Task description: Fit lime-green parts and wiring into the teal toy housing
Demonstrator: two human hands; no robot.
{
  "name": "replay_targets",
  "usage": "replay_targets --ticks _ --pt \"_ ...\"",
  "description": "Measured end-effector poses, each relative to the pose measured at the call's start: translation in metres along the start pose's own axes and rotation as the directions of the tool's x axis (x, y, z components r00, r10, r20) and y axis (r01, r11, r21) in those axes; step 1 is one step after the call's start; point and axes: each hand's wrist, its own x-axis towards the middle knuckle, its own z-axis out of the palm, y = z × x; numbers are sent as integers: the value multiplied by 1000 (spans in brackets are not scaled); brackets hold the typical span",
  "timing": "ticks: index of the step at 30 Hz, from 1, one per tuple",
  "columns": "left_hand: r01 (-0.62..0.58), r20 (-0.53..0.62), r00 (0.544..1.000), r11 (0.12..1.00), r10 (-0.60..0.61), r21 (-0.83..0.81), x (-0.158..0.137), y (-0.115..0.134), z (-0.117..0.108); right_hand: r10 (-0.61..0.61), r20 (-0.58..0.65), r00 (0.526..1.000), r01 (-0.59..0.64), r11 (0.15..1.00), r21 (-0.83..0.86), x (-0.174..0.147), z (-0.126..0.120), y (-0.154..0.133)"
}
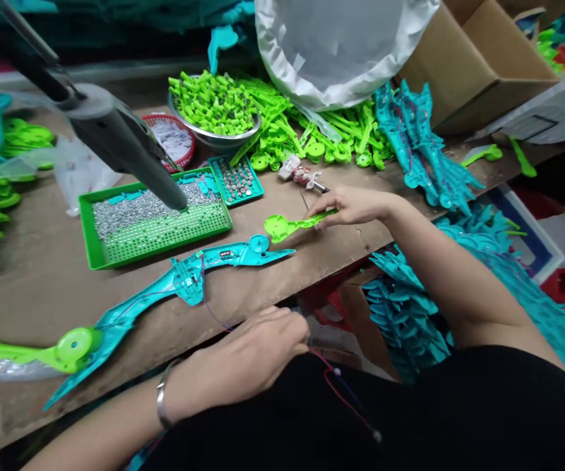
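Observation:
My right hand (pixel 349 205) pinches the thin end of a lime green plastic arm piece (pixel 287 226) that lies on the brown workbench (pixel 36 275). Just in front of it lies a long teal plastic shell (pixel 184 282) with thin wires, and a lime green disc part (pixel 73 347) sits at its left end. My left hand (pixel 250 356) rests at the bench's front edge with fingers curled over red and purple wires (pixel 334 383) that hang down over my lap. A metal bracelet (pixel 162 396) is on that wrist.
A green tray (pixel 93 245) of small screws sits under a hanging grey power screwdriver (pixel 125 147). Behind are a teal tray of button cells (pixel 237 180), a steel bowl (pixel 213 134) of green parts, a red basket (pixel 177 140), heaps of green and teal parts, a white bag and cardboard boxes.

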Motion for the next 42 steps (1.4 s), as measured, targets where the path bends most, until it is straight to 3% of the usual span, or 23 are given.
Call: replay_targets --ticks 2,4,5,7,9,10,11,16,21,29,33,37,40,42 --pt "11 -133 991 999 -15 -32 -23 -10 7 -10 33 999 12 996 -86 13 9 2" --pt "48 -341 940 997 -26 56 -43 -26 11 -70 -4 998 68 975 -213 27 16 5" --pt "104 -459 888 986 -32 131 -54 -35 11 -120 -28 992 107 952 -288 33 20 6" --pt "285 -687 725 929 -48 237 -74 -52 11 -226 -52 973 183 884 -431 44 25 8" --pt "496 -806 577 840 -130 220 -94 -66 10 -292 -38 956 229 819 -527 52 30 9" --pt "573 -821 541 795 -184 199 -102 -73 10 -306 -26 952 241 795 -557 56 32 9" --pt "625 -814 531 758 -236 188 -110 -78 11 -313 -15 950 247 777 -579 59 34 9" --pt "707 -714 593 665 -372 241 -127 -99 23 -359 -41 932 257 738 -624 61 52 -6" --pt "731 -725 587 620 -360 284 -131 -108 27 -410 -61 910 306 763 -570 52 84 -24" --pt "759 -726 568 588 -388 279 -162 -114 23 -480 0 877 397 725 -564 56 117 -25" --pt "763 -727 573 570 -379 305 -169 -112 22 -441 -17 897 335 706 -624 52 134 -35" --pt "771 -737 556 571 -384 284 -169 -110 21 -438 -78 895 312 743 -592 38 145 -42" --pt "773 -732 551 575 -400 268 -170 -111 21 -443 -245 862 289 828 -481 10 150 -47" --pt "764 -717 566 586 -406 271 -172 -113 21 -386 -329 862 273 900 -340 -15 157 -49"
